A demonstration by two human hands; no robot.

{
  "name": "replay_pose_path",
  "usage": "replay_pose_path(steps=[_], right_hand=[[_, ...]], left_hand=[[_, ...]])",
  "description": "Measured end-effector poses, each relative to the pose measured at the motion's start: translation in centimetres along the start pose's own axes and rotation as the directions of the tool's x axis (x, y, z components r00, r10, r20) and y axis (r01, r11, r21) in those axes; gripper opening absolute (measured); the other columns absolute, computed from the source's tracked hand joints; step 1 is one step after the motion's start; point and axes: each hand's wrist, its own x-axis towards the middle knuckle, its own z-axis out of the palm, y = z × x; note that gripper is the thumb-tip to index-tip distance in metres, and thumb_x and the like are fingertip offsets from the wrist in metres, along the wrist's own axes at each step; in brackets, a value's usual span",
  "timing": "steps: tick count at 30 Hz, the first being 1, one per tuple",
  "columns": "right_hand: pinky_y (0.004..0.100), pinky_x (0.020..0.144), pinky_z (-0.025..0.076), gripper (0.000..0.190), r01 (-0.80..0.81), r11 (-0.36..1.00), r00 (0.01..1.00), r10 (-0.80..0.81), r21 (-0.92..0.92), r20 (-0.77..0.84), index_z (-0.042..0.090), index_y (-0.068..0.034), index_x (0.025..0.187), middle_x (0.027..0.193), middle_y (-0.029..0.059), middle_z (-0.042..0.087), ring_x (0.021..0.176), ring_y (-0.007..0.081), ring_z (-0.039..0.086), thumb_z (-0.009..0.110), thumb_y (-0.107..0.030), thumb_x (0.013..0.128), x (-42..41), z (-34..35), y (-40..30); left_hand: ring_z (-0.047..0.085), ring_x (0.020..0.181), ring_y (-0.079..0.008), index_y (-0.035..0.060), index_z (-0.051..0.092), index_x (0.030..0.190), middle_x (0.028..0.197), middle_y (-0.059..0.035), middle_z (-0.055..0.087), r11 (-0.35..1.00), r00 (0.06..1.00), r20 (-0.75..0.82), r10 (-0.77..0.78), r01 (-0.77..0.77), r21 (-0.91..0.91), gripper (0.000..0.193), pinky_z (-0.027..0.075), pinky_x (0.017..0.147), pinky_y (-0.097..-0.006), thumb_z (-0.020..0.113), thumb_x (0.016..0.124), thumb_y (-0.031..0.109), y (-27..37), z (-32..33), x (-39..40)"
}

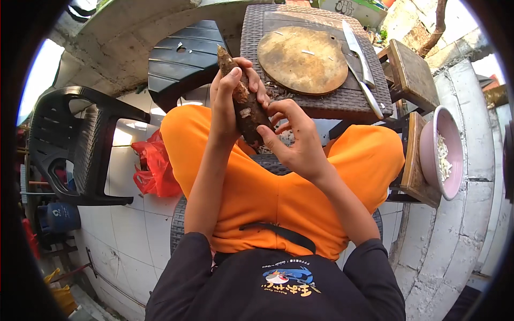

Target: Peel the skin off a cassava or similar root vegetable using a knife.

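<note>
My left hand [225, 104] is wrapped around a brown cassava root [249, 114], its narrow tip pointing up and away from me. Patches of the rough skin look scraped near the middle. At the root's lower, thicker end, my right hand [299, 138] has its thumb and fingertips against the sides. Beyond my hands, a round wooden chopping board [303, 66] lies on a woven-pattern table [321, 105], with a few pale slivers on it. Two knives rest at the board's right: a broad-bladed knife [358, 54] and a slimmer knife [363, 86].
On my right, a pink basin [427, 152] of pale cut strips [443, 158] sits on a wooden stool [417, 176]. Another wooden stool [415, 72] stands farther off. To my left are a black plastic chair [86, 140], a red plastic bag [156, 168] and a black stool [186, 60].
</note>
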Motion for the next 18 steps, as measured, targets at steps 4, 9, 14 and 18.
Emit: replay_pose_path(steps=[4, 9, 14, 18], right_hand=[[0.0319, 0.067, 0.050, 0.025, -0.049, 0.993, 0.998, 0.051, 0.106, -0.021, 0.058, -0.001, 0.107, 0.095, 0.0114, 0.059, 0.081, 0.0209, 0.062, 0.071, -0.013, 0.089, 0.3, -0.8, 0.0], [0.0351, 0.070, 0.050, 0.008, -0.163, 0.877, 0.926, -0.022, -0.452, -0.377, 0.059, 0.001, 0.100, 0.092, 0.0145, 0.061, 0.080, 0.0281, 0.062, 0.056, -0.001, 0.094, 3.0, -9.0, 1.3], [0.0453, 0.093, 0.049, 0.031, -0.539, 0.353, 0.836, 0.332, -0.764, -0.436, 0.062, -0.004, 0.115, 0.106, 0.0180, 0.067, 0.103, 0.0378, 0.063, 0.059, -0.016, 0.087, 2.4, -19.2, 9.6], [0.0477, 0.096, 0.048, 0.034, -0.600, 0.179, 0.761, 0.428, -0.780, -0.487, 0.064, -0.002, 0.112, 0.115, 0.0191, 0.065, 0.110, 0.0401, 0.060, 0.064, -0.026, 0.086, 3.1, -19.9, 11.4]], left_hand=[[0.054, 0.066, -0.0184, 0.0012, 0.050, 0.111, 0.079, -0.0074, 0.048, 1.000, 1.000, -0.023, -0.006, 0.006, -0.011, 0.027, 0.052, 0.062, -0.0341, 0.048, 0.098, 0.024, 0.0, -0.1, 0.0], [0.050, 0.071, -0.0154, 0.0056, 0.049, 0.111, 0.081, -0.0042, 0.045, 1.000, 0.986, -0.167, 0.011, -0.008, 0.021, 0.027, 0.049, 0.064, -0.0321, 0.046, 0.099, 0.029, -0.1, -1.3, 0.0], [0.053, 0.075, -0.0154, 0.0059, 0.049, 0.112, 0.085, -0.0039, 0.049, 0.997, 0.947, -0.312, -0.071, 0.066, -0.025, 0.024, 0.048, 0.071, -0.0341, 0.053, 0.099, 0.026, -0.6, -1.5, 1.1], [0.054, 0.077, -0.0161, 0.0047, 0.048, 0.114, 0.085, -0.0047, 0.051, 0.997, 0.945, -0.319, -0.077, 0.080, -0.004, 0.025, 0.050, 0.073, -0.0352, 0.053, 0.099, 0.024, -0.7, -1.9, 1.4]])
